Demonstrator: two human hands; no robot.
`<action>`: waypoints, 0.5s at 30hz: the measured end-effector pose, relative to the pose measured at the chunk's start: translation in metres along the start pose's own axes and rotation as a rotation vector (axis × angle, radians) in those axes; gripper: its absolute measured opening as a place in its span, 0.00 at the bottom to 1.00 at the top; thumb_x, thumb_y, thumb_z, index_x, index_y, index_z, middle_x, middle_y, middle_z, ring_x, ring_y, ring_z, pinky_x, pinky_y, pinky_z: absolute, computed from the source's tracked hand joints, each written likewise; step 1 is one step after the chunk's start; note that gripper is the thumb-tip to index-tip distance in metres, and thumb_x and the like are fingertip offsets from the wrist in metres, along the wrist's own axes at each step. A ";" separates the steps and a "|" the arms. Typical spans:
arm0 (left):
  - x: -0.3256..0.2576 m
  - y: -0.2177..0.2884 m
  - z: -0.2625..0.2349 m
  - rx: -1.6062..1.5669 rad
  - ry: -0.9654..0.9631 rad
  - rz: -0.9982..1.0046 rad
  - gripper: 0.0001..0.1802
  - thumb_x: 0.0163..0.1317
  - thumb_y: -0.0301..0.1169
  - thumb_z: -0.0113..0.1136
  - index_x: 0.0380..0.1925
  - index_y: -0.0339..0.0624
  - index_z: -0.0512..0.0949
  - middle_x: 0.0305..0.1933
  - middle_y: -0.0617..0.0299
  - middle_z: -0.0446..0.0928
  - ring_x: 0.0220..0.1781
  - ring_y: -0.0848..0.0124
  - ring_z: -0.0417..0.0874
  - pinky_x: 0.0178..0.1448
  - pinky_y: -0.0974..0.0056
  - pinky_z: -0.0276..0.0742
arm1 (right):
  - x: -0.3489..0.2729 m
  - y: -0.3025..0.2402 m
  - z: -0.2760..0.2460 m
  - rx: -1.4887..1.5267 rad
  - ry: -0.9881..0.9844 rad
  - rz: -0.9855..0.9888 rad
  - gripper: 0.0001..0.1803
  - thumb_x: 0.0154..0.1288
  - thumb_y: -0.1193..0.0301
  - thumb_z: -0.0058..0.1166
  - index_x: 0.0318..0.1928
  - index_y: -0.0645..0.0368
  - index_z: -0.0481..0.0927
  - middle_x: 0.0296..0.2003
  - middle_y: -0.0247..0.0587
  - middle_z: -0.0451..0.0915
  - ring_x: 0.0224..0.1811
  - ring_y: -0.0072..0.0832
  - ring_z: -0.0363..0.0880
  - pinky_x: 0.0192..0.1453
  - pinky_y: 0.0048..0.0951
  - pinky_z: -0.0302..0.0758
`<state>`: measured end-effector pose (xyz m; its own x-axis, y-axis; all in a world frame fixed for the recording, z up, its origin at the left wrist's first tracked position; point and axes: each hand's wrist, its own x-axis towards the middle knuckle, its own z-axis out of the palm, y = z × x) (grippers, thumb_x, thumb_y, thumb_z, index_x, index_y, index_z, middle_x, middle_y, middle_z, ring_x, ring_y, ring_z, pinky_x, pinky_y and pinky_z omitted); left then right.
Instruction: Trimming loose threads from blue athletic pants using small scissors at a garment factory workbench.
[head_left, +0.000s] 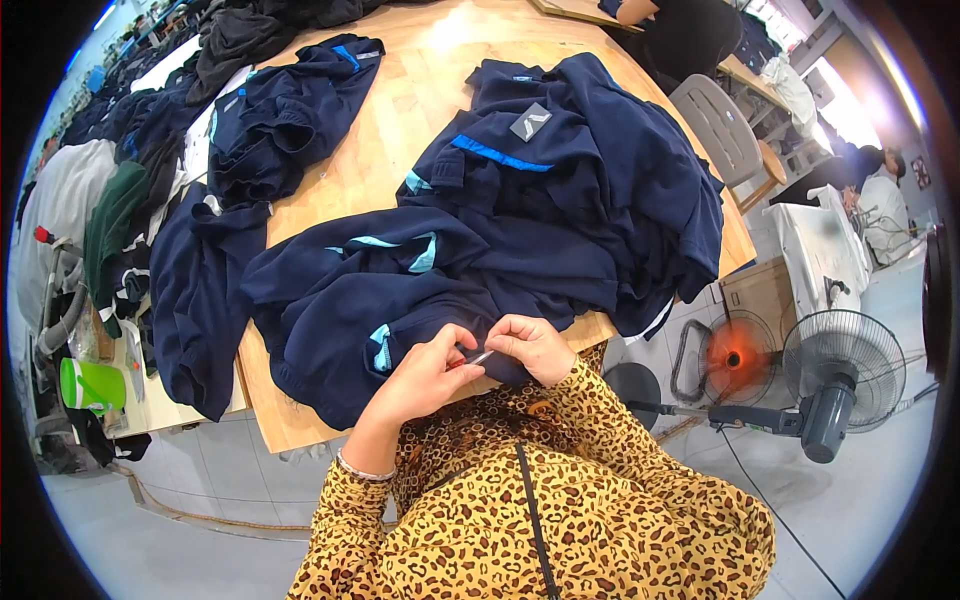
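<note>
Close to the table's near edge, my left hand is closed, its thumb and fingers at a small slim silvery tool whose exact kind I cannot make out. Against the tool's other end, my right hand makes a pinch; whatever lies in its fingertips is too small to name. Beneath both hands is a dark navy garment with light-blue trim, bunched along the front of the wooden table. Farther back, another navy garment carries a bright blue strip and a grey patch.
More navy garments are heaped at the left. A green bucket stands on a pale side surface. To the right are a grey chair, a standing fan, a glowing orange round heater or fan and another person.
</note>
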<state>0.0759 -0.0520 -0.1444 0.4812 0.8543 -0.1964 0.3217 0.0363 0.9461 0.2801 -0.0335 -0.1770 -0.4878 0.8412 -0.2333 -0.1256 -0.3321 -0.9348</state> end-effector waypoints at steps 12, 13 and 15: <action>0.003 -0.011 0.002 -0.152 -0.022 -0.055 0.17 0.57 0.28 0.62 0.41 0.36 0.66 0.22 0.61 0.75 0.24 0.80 0.72 0.27 0.71 0.67 | 0.004 0.002 -0.004 -0.023 -0.045 0.045 0.05 0.66 0.74 0.49 0.37 0.64 0.76 0.32 0.30 0.77 0.34 0.14 0.72 0.42 0.16 0.69; 0.004 -0.012 0.002 -0.161 -0.027 -0.051 0.17 0.57 0.28 0.62 0.41 0.36 0.66 0.22 0.60 0.76 0.24 0.79 0.72 0.27 0.71 0.67 | 0.004 0.002 -0.004 -0.022 -0.044 0.045 0.05 0.66 0.74 0.49 0.37 0.64 0.76 0.32 0.30 0.77 0.34 0.14 0.72 0.42 0.16 0.69; 0.005 -0.012 0.003 -0.151 -0.033 -0.047 0.17 0.57 0.28 0.62 0.41 0.36 0.66 0.22 0.60 0.76 0.24 0.79 0.72 0.27 0.71 0.67 | 0.005 0.001 -0.005 -0.012 -0.095 0.033 0.05 0.65 0.75 0.49 0.36 0.64 0.75 0.31 0.30 0.76 0.34 0.14 0.71 0.42 0.16 0.68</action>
<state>0.0771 -0.0498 -0.1575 0.4959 0.8324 -0.2473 0.2197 0.1553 0.9631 0.2818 -0.0281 -0.1802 -0.5717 0.7852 -0.2380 -0.0980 -0.3533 -0.9304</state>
